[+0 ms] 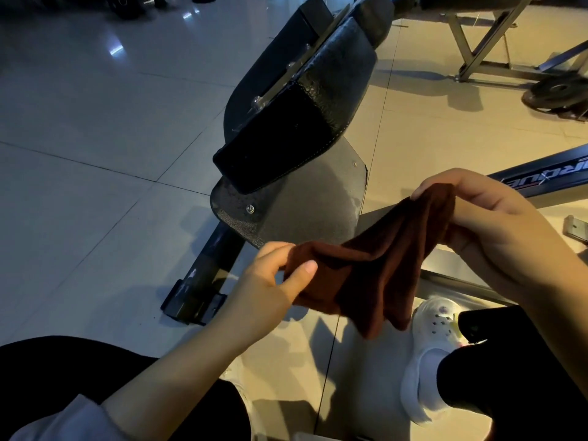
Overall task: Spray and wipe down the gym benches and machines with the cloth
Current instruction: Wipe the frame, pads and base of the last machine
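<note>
Both pinching the rust-brown cloth point(366, 268) mid-air just below the black bench pad point(286, 128) — left hand point(273, 281) at one corner, right hand point(486, 218) bunching the other — soft, light, floppy; best gripped bunched, not by an edge.

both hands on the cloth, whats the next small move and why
Probably fold the brown cloth into a flat pad. The left hand and right hand pinch opposite ends, and it hangs rumpled between them, touching nothing. The black bench pad sits just beyond it, so bunching it in one hand and reaching forward looks next.
</note>
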`<state>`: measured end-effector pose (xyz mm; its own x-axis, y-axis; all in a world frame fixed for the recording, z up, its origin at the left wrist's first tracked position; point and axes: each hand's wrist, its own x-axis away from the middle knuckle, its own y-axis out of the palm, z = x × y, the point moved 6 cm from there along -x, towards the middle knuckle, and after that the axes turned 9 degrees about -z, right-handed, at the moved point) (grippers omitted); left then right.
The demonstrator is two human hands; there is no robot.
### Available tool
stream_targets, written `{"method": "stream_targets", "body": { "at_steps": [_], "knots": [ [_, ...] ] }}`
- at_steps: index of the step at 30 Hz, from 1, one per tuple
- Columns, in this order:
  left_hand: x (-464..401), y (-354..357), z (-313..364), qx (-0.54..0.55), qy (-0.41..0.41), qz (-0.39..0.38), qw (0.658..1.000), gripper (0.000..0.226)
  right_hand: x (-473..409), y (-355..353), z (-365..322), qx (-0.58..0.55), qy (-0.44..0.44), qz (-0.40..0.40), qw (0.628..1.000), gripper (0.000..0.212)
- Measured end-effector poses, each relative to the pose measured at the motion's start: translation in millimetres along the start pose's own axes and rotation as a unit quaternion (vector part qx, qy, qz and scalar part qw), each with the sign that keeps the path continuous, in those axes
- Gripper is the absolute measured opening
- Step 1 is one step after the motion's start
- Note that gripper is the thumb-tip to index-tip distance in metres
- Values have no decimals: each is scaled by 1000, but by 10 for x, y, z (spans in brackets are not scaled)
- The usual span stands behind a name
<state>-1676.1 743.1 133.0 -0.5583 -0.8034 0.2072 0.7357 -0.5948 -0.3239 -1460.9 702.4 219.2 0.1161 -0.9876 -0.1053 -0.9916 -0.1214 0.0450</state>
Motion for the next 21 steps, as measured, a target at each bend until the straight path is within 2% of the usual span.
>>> {"method": "stream_targets", "body": {
  "at_steps": [3, 6, 8, 10, 11, 13, 15, 17, 21],
  "knots": [
    [-41, 250, -268, 4, -109, -80, 991, 19, -8, 121, -19, -42, -18, -53, 998, 16],
    [14, 539, -457, 77, -222, -160, 959, 40, -17, 204, -33, -58, -25, -86, 994, 23],
    [43, 648, -524, 82, -253, -197, 944, 58, -24, 218, -60, -65, -34, -87, 994, 20],
    [65, 707, -532, 64, -250, -225, 939, 86, -28, 215, -94, -69, -44, -79, 994, 14],
    [65, 717, -507, 64, -243, -231, 940, 92, -30, 213, -108, -69, -47, -73, 994, 12],
    [38, 685, -426, 94, -223, -214, 947, 79, -33, 212, -122, -70, -45, -62, 995, 12],
    [15, 626, -347, 132, -195, -182, 955, 41, -32, 210, -117, -66, -42, -56, 995, 12],
    [-21, 563, -305, 143, -151, -151, 966, 17, -28, 202, -110, -58, -39, -51, 996, 11],
    [-36, 443, -289, 146, -122, -74, 979, 21, -23, 166, -81, -49, -24, -41, 998, 12]
  ]
}}
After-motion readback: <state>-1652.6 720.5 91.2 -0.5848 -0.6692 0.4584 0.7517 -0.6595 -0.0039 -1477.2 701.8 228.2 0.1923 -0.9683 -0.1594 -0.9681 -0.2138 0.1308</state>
